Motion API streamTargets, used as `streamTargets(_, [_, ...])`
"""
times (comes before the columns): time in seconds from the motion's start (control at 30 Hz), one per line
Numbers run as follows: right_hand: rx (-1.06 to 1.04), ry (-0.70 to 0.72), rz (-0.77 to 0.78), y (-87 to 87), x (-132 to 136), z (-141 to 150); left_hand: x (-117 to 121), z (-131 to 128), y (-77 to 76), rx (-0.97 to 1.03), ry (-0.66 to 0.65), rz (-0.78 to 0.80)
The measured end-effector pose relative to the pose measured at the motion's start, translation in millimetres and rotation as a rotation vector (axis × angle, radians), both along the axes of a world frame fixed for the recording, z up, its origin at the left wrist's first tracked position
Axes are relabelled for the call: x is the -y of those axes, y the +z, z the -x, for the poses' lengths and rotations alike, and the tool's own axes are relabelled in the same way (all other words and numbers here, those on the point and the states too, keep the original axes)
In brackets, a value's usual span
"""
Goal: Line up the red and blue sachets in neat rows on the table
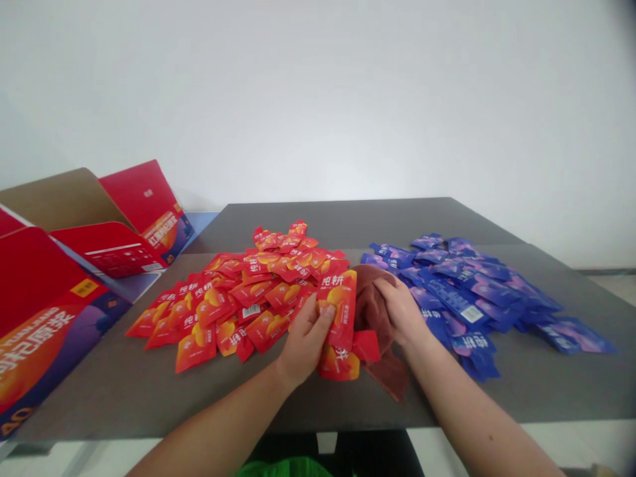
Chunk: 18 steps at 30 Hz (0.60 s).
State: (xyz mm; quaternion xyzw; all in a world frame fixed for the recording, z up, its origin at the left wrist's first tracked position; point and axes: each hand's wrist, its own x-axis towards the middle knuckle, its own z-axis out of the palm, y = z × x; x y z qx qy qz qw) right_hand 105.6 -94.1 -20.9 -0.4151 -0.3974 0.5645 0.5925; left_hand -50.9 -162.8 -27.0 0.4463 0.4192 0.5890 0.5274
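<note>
My left hand (308, 341) pinches a red sachet (339, 301) upright, its printed front with orange fruit facing me. Bunched in my right hand (397, 308) is a brown cloth (373, 308), close against the sachet's right edge. Below, more red sachets (338, 366) show under the held one; I cannot tell whether my left hand grips them too. A heap of red sachets (263, 281) lies to the left of my hands. Right of them is a heap of blue-purple sachets (467, 285).
An open red carton (50, 318) with printed sides stands at the left, its flaps spread. Everything rests on a dark grey table (163, 404), whose front edge is just before my body. A white wall (318, 99) rises behind the table.
</note>
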Motion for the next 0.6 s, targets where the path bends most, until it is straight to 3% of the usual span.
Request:
streamTargets(0.17, [-0.135,0.4,-0.02,2.7,18.2,9.4,-4.8,-9.0,0.5,-0.087,0.062,-0.027])
streamTargets(0.33, [0.031,0.607,-0.025,-0.4,18.0,5.9,-10.7,-3.6,5.4,-0.068,0.104,0.015])
streamTargets(0.4, [0.096,0.511,-0.032,-0.7,14.3,3.7,-13.8,1.2,5.0,-0.079,0.118,0.015])
streamTargets(0.53, [0.118,0.119,-0.057,0.1,6.4,-2.5,-20.4,10.6,-0.4,-0.099,0.176,0.009])
streamTargets(0.6, [0.103,0.035,-0.047,0.0,3.9,-5.4,-25.1,15.7,-2.1,-0.112,0.242,0.017])
